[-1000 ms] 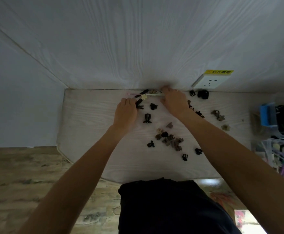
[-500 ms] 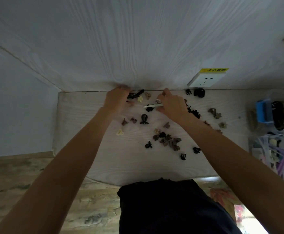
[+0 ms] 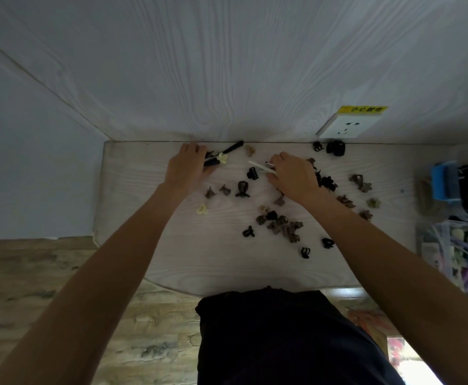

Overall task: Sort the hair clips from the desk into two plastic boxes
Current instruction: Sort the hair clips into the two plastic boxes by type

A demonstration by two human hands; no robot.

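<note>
Several small black, brown and cream hair clips lie scattered on the white wood-grain desk. A heap of brown and black clips lies at the middle. My left hand is at the back edge, closed on a bundle of long black clips with a cream flower on it. My right hand pinches a long white clip just above a black claw clip. A clear plastic box with a blue item stands at the far right.
A wall socket with a yellow label sits on the back wall. A second clear container full of small items stands at the right front. Two black clips lie under the socket. The wooden floor lies left of and below the desk.
My left hand moved left along the back edge and closed on the long black clips. My right hand drew the white clip away from the wall toward the middle.
</note>
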